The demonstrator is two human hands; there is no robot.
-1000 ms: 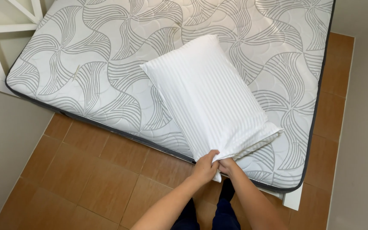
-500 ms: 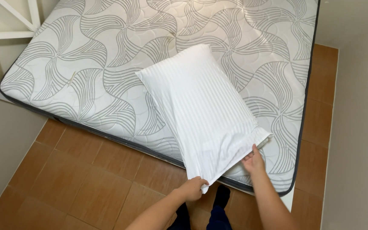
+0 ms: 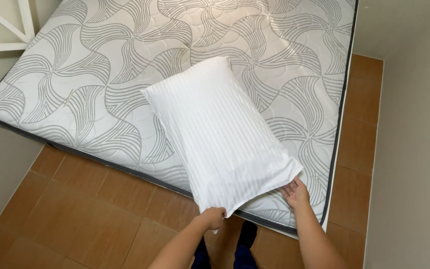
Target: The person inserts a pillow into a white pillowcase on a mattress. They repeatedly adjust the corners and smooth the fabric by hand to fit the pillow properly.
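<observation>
On the mattress [image 3: 125, 74] lies a white striped pillow [image 3: 220, 134], set at a slant, its far end toward the middle of the bed and its near, open end over the near edge. 2 hands meet that near end, 1 at each corner.

At the near left corner, the left hand [image 3: 211, 217] is closed on the pillowcase fabric, fingers curled over the corner, which hangs just past the mattress edge above the floor [image 3: 75, 214]. From this grip the whole pillow stretches up and away to the left and centre.

Near the right corner, the right hand [image 3: 294, 192] is spread open, palm up, fingers apart; its fingertips touch or slip just under the hem of the case, pinching nothing that shows. It rests on the mattress just beside the pillow's corner.

Both forearms come up from the bottom edge, with dark trousers [image 3: 225, 254] between them. Brown tiles cover the floor along the bed's near side and right side, where a pale wall [image 3: 414, 149] stands. A white frame [image 3: 6, 30] shows at the top left.
</observation>
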